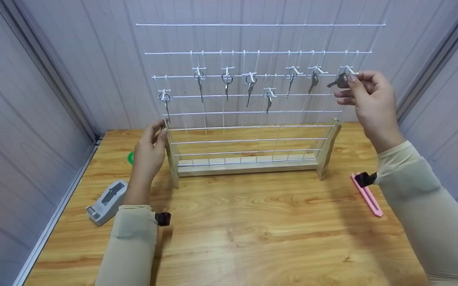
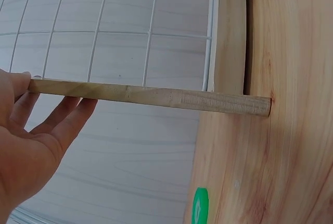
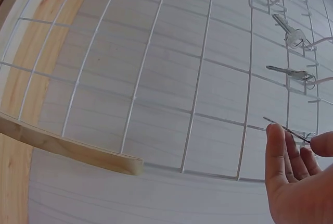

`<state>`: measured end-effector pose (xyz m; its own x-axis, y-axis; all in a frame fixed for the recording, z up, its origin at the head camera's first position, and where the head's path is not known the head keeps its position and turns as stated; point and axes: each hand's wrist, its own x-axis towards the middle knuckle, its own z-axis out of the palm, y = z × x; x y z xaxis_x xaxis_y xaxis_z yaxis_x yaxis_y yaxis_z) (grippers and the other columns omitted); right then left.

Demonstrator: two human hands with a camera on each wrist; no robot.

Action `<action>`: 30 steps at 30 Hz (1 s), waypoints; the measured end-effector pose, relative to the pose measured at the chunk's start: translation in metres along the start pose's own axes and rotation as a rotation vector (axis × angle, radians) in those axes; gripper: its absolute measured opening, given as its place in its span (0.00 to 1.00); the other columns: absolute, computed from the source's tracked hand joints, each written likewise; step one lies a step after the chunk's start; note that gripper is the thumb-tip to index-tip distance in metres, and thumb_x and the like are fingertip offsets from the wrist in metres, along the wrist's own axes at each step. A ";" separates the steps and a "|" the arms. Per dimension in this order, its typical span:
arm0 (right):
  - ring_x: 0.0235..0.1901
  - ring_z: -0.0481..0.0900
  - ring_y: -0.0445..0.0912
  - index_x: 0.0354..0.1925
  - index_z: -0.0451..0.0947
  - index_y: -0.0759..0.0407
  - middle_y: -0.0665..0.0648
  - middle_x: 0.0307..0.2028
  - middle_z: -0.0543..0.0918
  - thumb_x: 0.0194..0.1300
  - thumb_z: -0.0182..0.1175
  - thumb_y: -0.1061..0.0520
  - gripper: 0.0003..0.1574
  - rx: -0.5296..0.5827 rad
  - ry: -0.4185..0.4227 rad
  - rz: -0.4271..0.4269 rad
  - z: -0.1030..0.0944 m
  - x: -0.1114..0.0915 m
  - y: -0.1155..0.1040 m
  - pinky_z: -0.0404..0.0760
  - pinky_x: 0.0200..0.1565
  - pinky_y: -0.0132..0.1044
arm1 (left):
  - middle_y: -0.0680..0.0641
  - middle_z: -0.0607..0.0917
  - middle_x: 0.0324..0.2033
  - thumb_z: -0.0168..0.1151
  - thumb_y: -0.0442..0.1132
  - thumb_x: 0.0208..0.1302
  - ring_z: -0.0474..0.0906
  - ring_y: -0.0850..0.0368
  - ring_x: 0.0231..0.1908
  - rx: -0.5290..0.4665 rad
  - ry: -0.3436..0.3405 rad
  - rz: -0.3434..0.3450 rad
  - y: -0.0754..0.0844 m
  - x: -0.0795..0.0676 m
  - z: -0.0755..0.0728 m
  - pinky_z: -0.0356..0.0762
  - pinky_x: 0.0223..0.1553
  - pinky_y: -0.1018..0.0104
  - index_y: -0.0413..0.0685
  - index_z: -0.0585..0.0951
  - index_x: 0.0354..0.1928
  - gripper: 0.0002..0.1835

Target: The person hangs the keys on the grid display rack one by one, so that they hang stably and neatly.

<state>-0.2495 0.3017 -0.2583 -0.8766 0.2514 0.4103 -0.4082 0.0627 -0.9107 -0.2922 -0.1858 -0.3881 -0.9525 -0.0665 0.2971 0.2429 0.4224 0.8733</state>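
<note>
A white wire grid rack (image 1: 249,113) stands on a wooden base, with several keys hanging from its hooks. At the right end, my right hand (image 1: 374,99) pinches a key (image 1: 341,80) between thumb and fingers, close beside a white hook (image 1: 348,70). In the right wrist view the key (image 3: 276,124) appears edge-on, its head partly hidden by the fingers. My left hand (image 1: 149,153) grips the upper end of the left wooden upright (image 2: 156,96), thumb on one side and fingers on the other. Another key (image 1: 167,106) hangs just above that hand.
A grey tape dispenser (image 1: 107,201) lies on the wooden table (image 1: 253,238) at the left, partly behind the left forearm. Past the left wrist is a green ring (image 1: 130,158). To the right lies a pink utility knife (image 1: 366,194). Panelled walls enclose the back and sides.
</note>
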 end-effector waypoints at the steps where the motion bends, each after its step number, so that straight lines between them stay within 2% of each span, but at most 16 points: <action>1: 0.37 0.91 0.45 0.53 0.75 0.61 0.57 0.44 0.90 0.76 0.65 0.56 0.14 -0.007 -0.004 0.007 -0.001 -0.002 0.000 0.94 0.42 0.32 | 0.43 0.74 0.78 0.51 0.47 0.86 0.72 0.36 0.76 -0.003 -0.001 -0.002 0.000 0.000 0.000 0.79 0.75 0.45 0.50 0.72 0.75 0.23; 4: 0.39 0.89 0.45 0.55 0.75 0.60 0.57 0.45 0.88 0.77 0.64 0.54 0.14 -0.064 -0.009 0.018 -0.002 -0.011 0.001 0.93 0.44 0.31 | 0.44 0.74 0.78 0.51 0.47 0.86 0.72 0.36 0.77 -0.008 -0.003 -0.006 0.000 -0.001 -0.001 0.79 0.75 0.45 0.51 0.72 0.75 0.23; 9: 0.43 0.86 0.43 0.58 0.74 0.55 0.52 0.48 0.83 0.80 0.61 0.50 0.16 -0.290 -0.012 0.002 -0.004 -0.029 0.001 0.91 0.47 0.27 | 0.45 0.73 0.78 0.50 0.48 0.86 0.71 0.36 0.77 -0.001 0.005 -0.002 0.000 -0.002 -0.001 0.78 0.75 0.44 0.53 0.72 0.76 0.23; 12: 0.44 0.85 0.41 0.61 0.74 0.56 0.49 0.48 0.81 0.82 0.58 0.50 0.17 -0.423 -0.052 -0.028 -0.006 -0.044 0.004 0.90 0.48 0.25 | 0.45 0.72 0.79 0.49 0.49 0.86 0.71 0.37 0.77 0.015 0.007 -0.001 0.000 -0.004 -0.001 0.78 0.76 0.43 0.53 0.70 0.77 0.24; 15: 0.43 0.83 0.39 0.61 0.74 0.59 0.48 0.47 0.81 0.82 0.58 0.50 0.19 -0.538 -0.124 -0.055 -0.006 -0.062 0.007 0.88 0.45 0.22 | 0.45 0.71 0.80 0.48 0.50 0.87 0.70 0.37 0.78 0.038 0.009 0.003 0.001 -0.006 -0.001 0.77 0.76 0.41 0.54 0.69 0.78 0.24; 19: 0.44 0.81 0.35 0.59 0.79 0.63 0.52 0.49 0.83 0.81 0.60 0.54 0.17 -0.678 -0.238 -0.180 -0.006 -0.089 0.011 0.82 0.45 0.17 | 0.44 0.68 0.81 0.47 0.49 0.87 0.71 0.34 0.77 0.081 0.005 0.028 0.000 -0.009 -0.002 0.78 0.74 0.39 0.55 0.67 0.79 0.25; 23: 0.49 0.80 0.35 0.56 0.81 0.64 0.56 0.51 0.85 0.78 0.63 0.61 0.13 -0.749 -0.368 -0.309 -0.008 -0.109 0.015 0.79 0.49 0.13 | 0.42 0.64 0.83 0.45 0.53 0.87 0.71 0.32 0.76 0.137 -0.032 0.045 -0.004 -0.014 -0.003 0.79 0.72 0.35 0.59 0.60 0.84 0.30; 26: 0.52 0.81 0.40 0.59 0.81 0.62 0.57 0.54 0.85 0.78 0.63 0.61 0.15 -0.825 -0.459 -0.330 -0.012 -0.121 0.016 0.82 0.50 0.20 | 0.42 0.61 0.84 0.43 0.58 0.86 0.70 0.32 0.77 0.162 -0.062 0.048 -0.006 -0.016 -0.003 0.79 0.71 0.34 0.63 0.55 0.86 0.33; 28: 0.55 0.81 0.46 0.62 0.79 0.62 0.58 0.58 0.83 0.79 0.63 0.57 0.18 -0.888 -0.499 -0.321 -0.013 -0.128 0.018 0.86 0.52 0.32 | 0.44 0.56 0.86 0.41 0.61 0.85 0.67 0.33 0.79 0.176 -0.074 0.053 -0.005 -0.018 -0.004 0.78 0.73 0.34 0.65 0.51 0.87 0.35; 30: 0.61 0.80 0.54 0.66 0.77 0.63 0.61 0.63 0.81 0.80 0.63 0.54 0.23 -0.950 -0.524 -0.307 -0.014 -0.134 0.020 0.86 0.59 0.48 | 0.44 0.53 0.87 0.40 0.62 0.85 0.64 0.33 0.80 0.222 -0.068 0.071 -0.001 -0.021 -0.004 0.74 0.75 0.32 0.64 0.48 0.87 0.37</action>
<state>-0.1363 0.2828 -0.3321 -0.8625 -0.3241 0.3887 -0.4619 0.8181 -0.3427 -0.2715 -0.1887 -0.3935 -0.9464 0.0284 0.3219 0.2710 0.6123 0.7427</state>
